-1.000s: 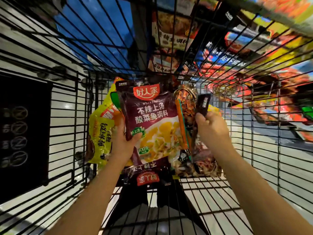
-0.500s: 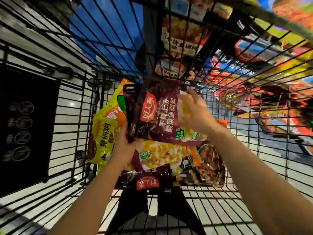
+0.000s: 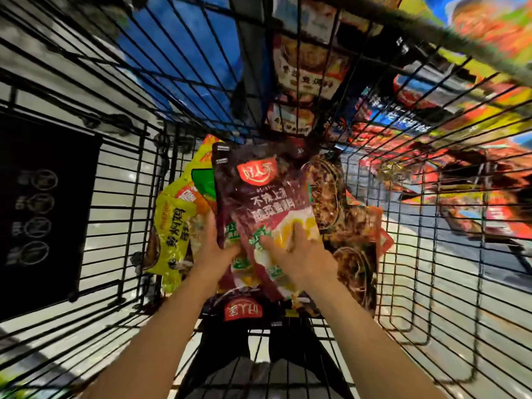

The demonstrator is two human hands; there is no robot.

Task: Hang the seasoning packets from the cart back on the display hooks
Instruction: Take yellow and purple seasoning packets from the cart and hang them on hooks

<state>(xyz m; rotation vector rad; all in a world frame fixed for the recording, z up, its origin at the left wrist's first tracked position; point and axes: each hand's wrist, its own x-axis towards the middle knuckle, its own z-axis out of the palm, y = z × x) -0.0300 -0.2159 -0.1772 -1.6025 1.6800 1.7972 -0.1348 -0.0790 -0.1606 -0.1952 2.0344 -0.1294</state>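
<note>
— Down at the cart's [image 3: 121, 197] middle, what have the hands got?

— Left hand [image 3: 214, 250] grips a dark maroon packet [image 3: 259, 197] by its lower left edge; right hand [image 3: 299, 254] lies on a second maroon packet's [image 3: 288, 237] yellow part, fingers curled on it. A yellow packet [image 3: 172, 226] sits at nine o'clock, brown packets [image 3: 351, 234] at three.

— How should the lift go?

— I'd peel one packet free, keeping its top hole clear for the hooks.

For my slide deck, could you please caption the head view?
Both hands, left hand and right hand, grip dark-red seasoning packets inside the wire cart.
</note>
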